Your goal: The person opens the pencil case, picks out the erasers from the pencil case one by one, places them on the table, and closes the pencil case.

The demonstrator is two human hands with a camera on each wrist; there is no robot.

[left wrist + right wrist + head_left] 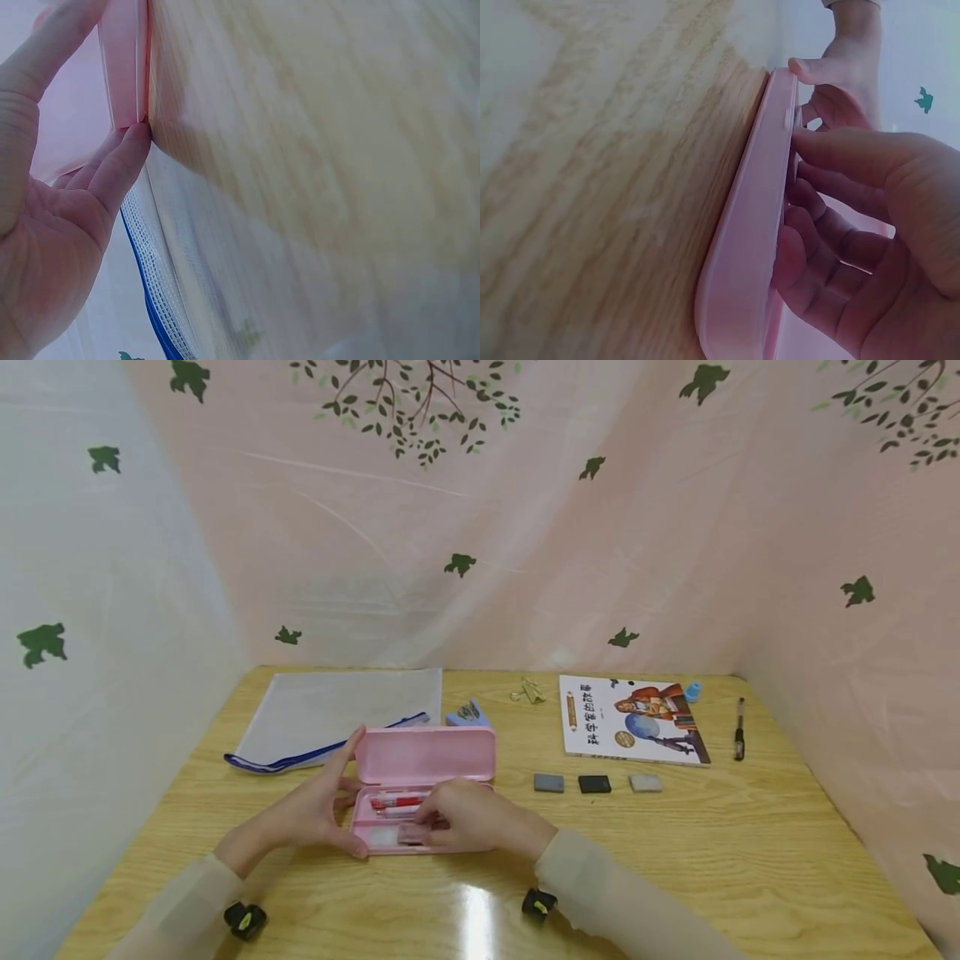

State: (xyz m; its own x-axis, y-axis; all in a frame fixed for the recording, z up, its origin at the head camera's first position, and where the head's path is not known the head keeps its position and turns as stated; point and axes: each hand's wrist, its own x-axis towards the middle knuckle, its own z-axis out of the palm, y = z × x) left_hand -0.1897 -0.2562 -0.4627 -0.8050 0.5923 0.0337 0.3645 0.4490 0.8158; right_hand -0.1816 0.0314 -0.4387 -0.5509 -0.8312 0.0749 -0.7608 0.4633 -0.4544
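Nearest you, your left hand (318, 806) spreads wide across the left end of the pink pencil case (405, 850), its thumb at the near corner and its fingers reaching the lid side; your right hand (468, 817) comes in from the right, over the near part of the case, fingers curled, thumb and fingertips seeming to pinch a small brownish block (409, 833); I judge this the relation that counts: the block sits just left of your right palm, at the fingertips, inside the near compartment; your right hand is therefore the nearer one, with your left hand off past the case's left end.

The block appears to run side to side, in line with the case, though your fingers hide its right end; just left of it, in the same compartment, lies a white block (383, 836).

A little farther on, the far compartment holds red and white pens (397, 802), also lying roughly sideways; the case's long axis runs left to right across your front, its base on the counter (675, 860); beyond the base, the open lid (426, 756) points away from you, hinged along the far long side.

Right of the case, well apart from it, a gray eraser (549, 783), a black eraser (595, 784) and a pale eraser (646, 783) form a sideways row; the book (633, 718) lies beyond them.
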